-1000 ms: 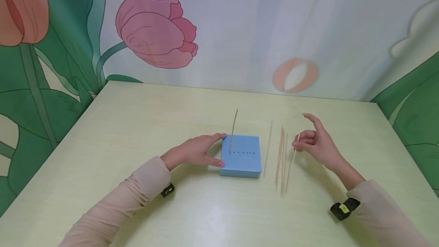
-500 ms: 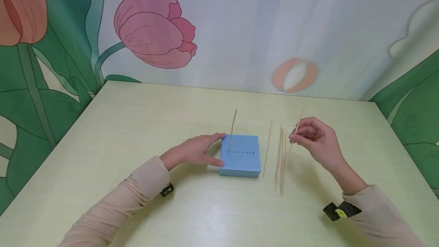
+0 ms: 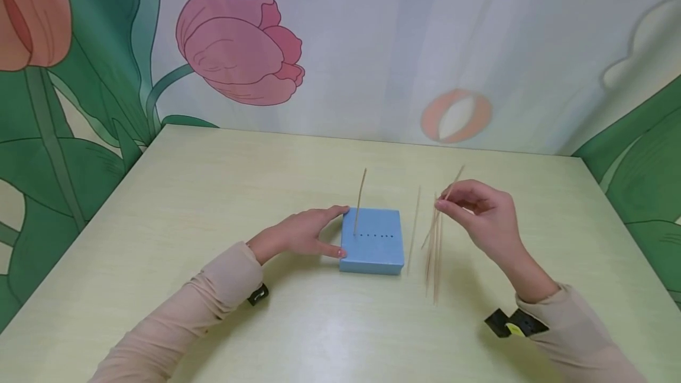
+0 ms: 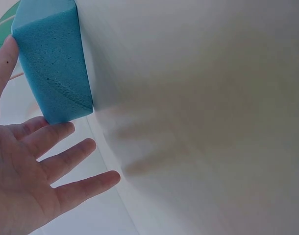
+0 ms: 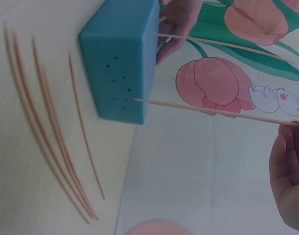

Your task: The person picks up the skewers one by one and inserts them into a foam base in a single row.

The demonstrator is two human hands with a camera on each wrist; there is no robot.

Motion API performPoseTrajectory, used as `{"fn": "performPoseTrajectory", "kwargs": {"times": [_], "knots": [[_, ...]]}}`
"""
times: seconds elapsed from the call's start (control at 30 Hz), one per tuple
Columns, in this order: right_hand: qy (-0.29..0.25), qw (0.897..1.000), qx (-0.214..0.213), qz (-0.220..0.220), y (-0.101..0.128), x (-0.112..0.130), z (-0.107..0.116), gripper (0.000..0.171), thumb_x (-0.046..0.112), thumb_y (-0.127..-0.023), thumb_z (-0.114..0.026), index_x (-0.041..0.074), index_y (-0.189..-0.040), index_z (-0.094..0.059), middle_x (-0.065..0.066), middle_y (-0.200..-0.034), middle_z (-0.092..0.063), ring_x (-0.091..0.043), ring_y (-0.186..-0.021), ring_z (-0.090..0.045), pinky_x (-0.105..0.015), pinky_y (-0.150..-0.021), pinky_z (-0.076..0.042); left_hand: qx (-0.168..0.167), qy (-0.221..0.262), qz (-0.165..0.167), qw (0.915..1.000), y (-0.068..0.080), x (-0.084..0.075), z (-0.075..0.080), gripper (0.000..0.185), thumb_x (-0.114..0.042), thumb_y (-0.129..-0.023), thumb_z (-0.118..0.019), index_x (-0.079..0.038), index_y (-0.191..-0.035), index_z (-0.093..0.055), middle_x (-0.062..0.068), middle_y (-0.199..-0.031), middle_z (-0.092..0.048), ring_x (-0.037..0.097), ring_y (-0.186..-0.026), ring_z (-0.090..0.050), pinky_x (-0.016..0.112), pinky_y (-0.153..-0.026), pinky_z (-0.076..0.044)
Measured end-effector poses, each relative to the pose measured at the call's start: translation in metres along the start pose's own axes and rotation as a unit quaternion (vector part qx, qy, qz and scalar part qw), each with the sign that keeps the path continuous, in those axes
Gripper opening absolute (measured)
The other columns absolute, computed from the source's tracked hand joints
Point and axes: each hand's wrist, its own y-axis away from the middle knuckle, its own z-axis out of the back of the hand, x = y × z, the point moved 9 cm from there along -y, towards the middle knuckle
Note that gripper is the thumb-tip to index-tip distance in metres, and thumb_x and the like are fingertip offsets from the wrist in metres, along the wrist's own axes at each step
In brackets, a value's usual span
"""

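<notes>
On the table (image 3: 213,194) the blue foam block (image 3: 372,241) lies with the left hand (image 3: 298,235) touching its left side, fingers straight. The right hand (image 3: 479,217) pinches one bamboo skewer (image 3: 444,203) in the air, just right of the block, above the loose skewers (image 3: 433,253).

Readable text: none could be read in any view.
Foam block (image 3: 372,240): it bore a row of small dark holes, no letters or numbers.
Wrist bands (image 3: 515,323): a yellow patch showed on the right one, too small to read.
Backdrop (image 3: 239,58): it carried painted tulips and a cartoon rabbit, with no words.
Table (image 3: 213,194): it was plain, unmarked.
</notes>
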Motion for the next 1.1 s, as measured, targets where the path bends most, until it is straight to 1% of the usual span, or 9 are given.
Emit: {"fn": "performPoseTrajectory", "kwargs": {"times": [0.23, 0.3, 0.4, 0.53, 0.63, 0.87, 0.97, 1.03, 1.1], "knots": [[-0.038, 0.999, -0.017, -0.029, -0.005, 0.003, -0.008, 0.015, -0.018, -0.072, -0.065, -0.009, -0.084, -0.064, 0.003, -0.08, -0.066, -0.01, -0.069, -0.063, -0.018, -0.067, -0.05, -0.001, 0.002, 0.0, 1.0, 0.0, 0.0, 0.0, 0.087, -0.047, -0.078, -0.067, -0.011, -0.144, -0.024, 0.006, -0.142, -0.036, 0.024, -0.128, -0.036, 0.041, -0.101, -0.032], [-0.042, 0.998, -0.021, -0.035, -0.006, 0.004, -0.011, 0.016, -0.017, -0.072, -0.066, -0.007, -0.085, -0.065, 0.003, -0.08, -0.066, -0.01, -0.07, -0.063, -0.019, -0.067, -0.051, -0.001, 0.003, 0.002, 1.0, 0.0, 0.001, 0.0, 0.087, -0.047, -0.078, -0.067, -0.011, -0.144, -0.023, 0.006, -0.142, -0.036, 0.024, -0.128, -0.036, 0.041, -0.101, -0.032], [-0.064, 0.997, -0.022, -0.04, -0.009, 0.005, -0.017, 0.018, -0.016, -0.073, -0.066, -0.004, -0.085, -0.068, 0.002, -0.079, -0.066, -0.012, -0.068, -0.064, -0.021, -0.067, -0.052, 0.001, 0.004, 0.005, 1.0, 0.0, 0.002, -0.001, 0.087, -0.047, -0.078, -0.067, -0.012, -0.145, -0.023, 0.005, -0.143, -0.035, 0.023, -0.128, -0.036, 0.041, -0.101, -0.032], [-0.099, 0.995, -0.017, -0.03, -0.012, 0.007, -0.026, 0.022, -0.017, -0.072, -0.065, -0.001, -0.086, -0.07, 0.001, -0.077, -0.067, -0.013, -0.066, -0.064, -0.023, -0.066, -0.052, 0.002, 0.003, 0.007, 1.0, -0.001, 0.003, -0.001, 0.087, -0.047, -0.078, -0.067, -0.013, -0.145, -0.023, 0.004, -0.143, -0.035, 0.022, -0.128, -0.035, 0.04, -0.101, -0.032], [-0.106, 0.994, -0.014, -0.018, -0.014, 0.009, -0.032, 0.023, -0.018, -0.072, -0.065, 0.0, -0.086, -0.07, 0.001, -0.079, -0.068, -0.013, -0.066, -0.065, -0.024, -0.066, -0.052, 0.001, 0.003, 0.005, 1.0, -0.001, 0.002, -0.001, 0.087, -0.047, -0.078, -0.067, -0.012, -0.145, -0.023, 0.005, -0.143, -0.036, 0.023, -0.128, -0.036, 0.04, -0.101, -0.032], [-0.148, 0.989, 0.0, 0.009, -0.017, 0.013, -0.045, 0.024, -0.015, -0.073, -0.066, 0.003, -0.087, -0.072, 0.0, -0.08, -0.069, -0.013, -0.067, -0.065, -0.026, -0.066, -0.053, 0.003, 0.003, 0.002, 1.0, -0.001, 0.001, -0.001, 0.087, -0.046, -0.078, -0.067, -0.012, -0.144, -0.023, 0.006, -0.142, -0.036, 0.024, -0.128, -0.037, 0.041, -0.101, -0.033], [-0.142, 0.99, 0.003, 0.015, -0.018, 0.013, -0.05, 0.027, -0.013, -0.073, -0.067, 0.009, -0.089, -0.072, 0.002, -0.081, -0.069, -0.012, -0.068, -0.065, -0.026, -0.066, -0.053, 0.003, 0.004, 0.003, 1.0, -0.001, 0.001, -0.001, 0.086, -0.047, -0.078, -0.067, -0.012, -0.144, -0.023, 0.006, -0.142, -0.036, 0.024, -0.128, -0.037, 0.041, -0.101, -0.033], [-0.14, 0.99, 0.003, 0.014, -0.019, 0.011, -0.053, 0.027, -0.013, -0.073, -0.067, 0.008, -0.089, -0.072, 0.003, -0.081, -0.069, -0.012, -0.068, -0.066, -0.026, -0.066, -0.053, 0.002, 0.004, 0.003, 1.0, -0.001, 0.001, -0.001, 0.087, -0.047, -0.078, -0.067, -0.011, -0.144, -0.024, 0.006, -0.142, -0.036, 0.024, -0.128, -0.036, 0.041, -0.101, -0.033], [-0.129, 0.992, 0.005, 0.013, -0.02, 0.01, -0.057, 0.026, -0.015, -0.072, -0.067, 0.004, -0.089, -0.072, 0.004, -0.082, -0.068, -0.012, -0.068, -0.066, -0.026, -0.066, -0.053, 0.002, 0.005, 0.002, 1.0, -0.002, 0.001, 0.0, 0.087, -0.047, -0.078, -0.067, -0.011, -0.144, -0.024, 0.007, -0.143, -0.036, 0.024, -0.128, -0.036, 0.041, -0.101, -0.033]]}}
